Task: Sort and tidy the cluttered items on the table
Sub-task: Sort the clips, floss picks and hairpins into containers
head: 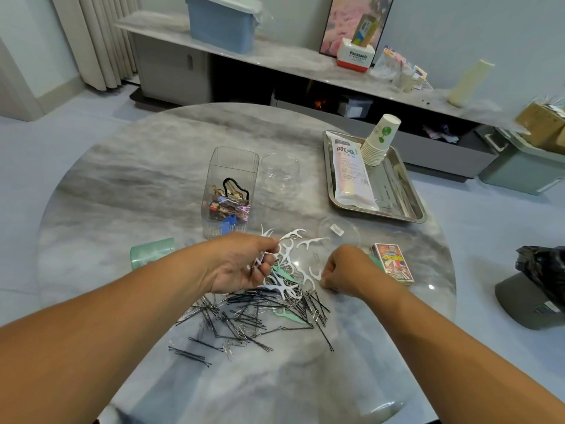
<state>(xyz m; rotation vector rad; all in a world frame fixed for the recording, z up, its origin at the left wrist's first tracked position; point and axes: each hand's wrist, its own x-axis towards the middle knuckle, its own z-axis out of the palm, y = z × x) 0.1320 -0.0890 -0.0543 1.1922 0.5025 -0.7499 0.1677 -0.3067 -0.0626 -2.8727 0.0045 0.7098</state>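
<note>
Now, at mid-frame on the round marble table, I am picking white plastic floss picks from the hairpin tangle, my left hand curled around several, my right hand pinching another, probably next for the clear round jar.

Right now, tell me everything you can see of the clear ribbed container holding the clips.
The clear container is a tall rectangular box, plastic by its look, with ribbed walls and no lid. It stands upright on the marble table, left of an empty round clear jar. Its lower half holds mixed clips, including a black one. Neither hand touches it.
</note>
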